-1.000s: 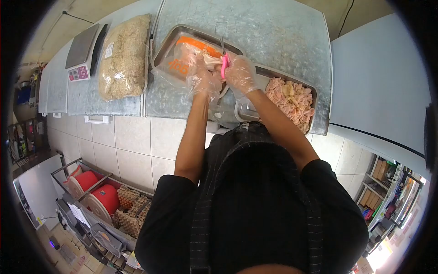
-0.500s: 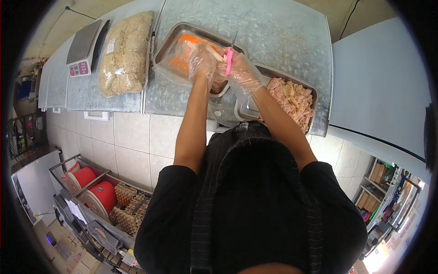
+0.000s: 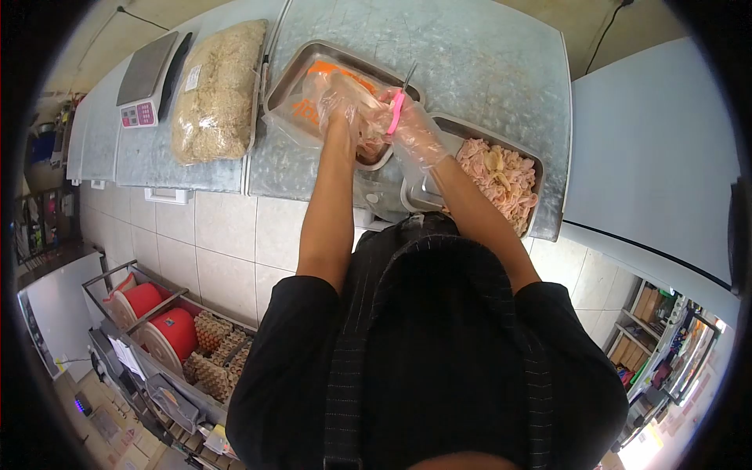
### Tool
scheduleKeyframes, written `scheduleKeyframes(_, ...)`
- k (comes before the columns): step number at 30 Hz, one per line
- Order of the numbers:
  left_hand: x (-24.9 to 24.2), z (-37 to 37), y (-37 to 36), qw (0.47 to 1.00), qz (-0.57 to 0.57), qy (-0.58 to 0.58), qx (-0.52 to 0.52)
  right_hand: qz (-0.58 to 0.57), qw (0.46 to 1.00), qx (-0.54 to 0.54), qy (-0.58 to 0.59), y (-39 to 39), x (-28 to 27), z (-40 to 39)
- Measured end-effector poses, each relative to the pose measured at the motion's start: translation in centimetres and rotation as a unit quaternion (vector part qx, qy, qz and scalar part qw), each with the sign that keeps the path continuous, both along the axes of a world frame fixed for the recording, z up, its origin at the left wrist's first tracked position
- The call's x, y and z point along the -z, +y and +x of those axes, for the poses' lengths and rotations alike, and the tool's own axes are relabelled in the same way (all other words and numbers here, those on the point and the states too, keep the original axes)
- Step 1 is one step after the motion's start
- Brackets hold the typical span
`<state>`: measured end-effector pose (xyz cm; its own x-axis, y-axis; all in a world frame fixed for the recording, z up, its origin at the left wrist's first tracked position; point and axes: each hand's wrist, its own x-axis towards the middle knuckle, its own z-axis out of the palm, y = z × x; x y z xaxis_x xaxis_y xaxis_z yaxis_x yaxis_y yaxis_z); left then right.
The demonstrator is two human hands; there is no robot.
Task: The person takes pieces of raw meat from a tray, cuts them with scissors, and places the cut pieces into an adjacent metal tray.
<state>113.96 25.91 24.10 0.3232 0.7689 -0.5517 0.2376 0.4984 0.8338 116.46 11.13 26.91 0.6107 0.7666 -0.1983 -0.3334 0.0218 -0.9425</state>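
Both of my hands wear clear plastic gloves. My left hand (image 3: 338, 102) is closed on a pale piece of raw meat (image 3: 366, 97) above a metal tray (image 3: 291, 69). In that tray lies a clear plastic bag (image 3: 294, 129) with orange print, and more raw meat shows below my hands. My right hand (image 3: 417, 131) grips scissors by their pink handle (image 3: 397, 114), with the metal blades pointing away from me. Beneath my right forearm, a second metal tray (image 3: 452, 119) holds a heap of cut pale pink raw meat (image 3: 499, 178).
A large bag of beige crumbs or flakes (image 3: 218, 98) lies left on the metal table (image 3: 478, 63), beside a scale (image 3: 145, 74). A big pale appliance or cabinet (image 3: 642, 149) borders the right side. Behind me on the left are red containers (image 3: 174, 333) and egg trays (image 3: 215, 368).
My left hand has shifted slightly left, and more of the pale meat shows between my hands. The scissors have tilted a little to the right along with my right hand.
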Motion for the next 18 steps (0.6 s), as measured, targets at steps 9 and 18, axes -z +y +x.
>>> scheduleKeyframes(9,2.1,1.8,4.2,0.918,-0.164,-0.346,-0.099,0.030,0.997,-0.019,0.068,0.7,2.0,-0.7)
scheduleKeyframes(18,-8.4,-3.7,7.3,0.946,0.118,-0.292,0.077,-0.164,0.943,0.090,-0.274,-1.0,5.3,1.1)
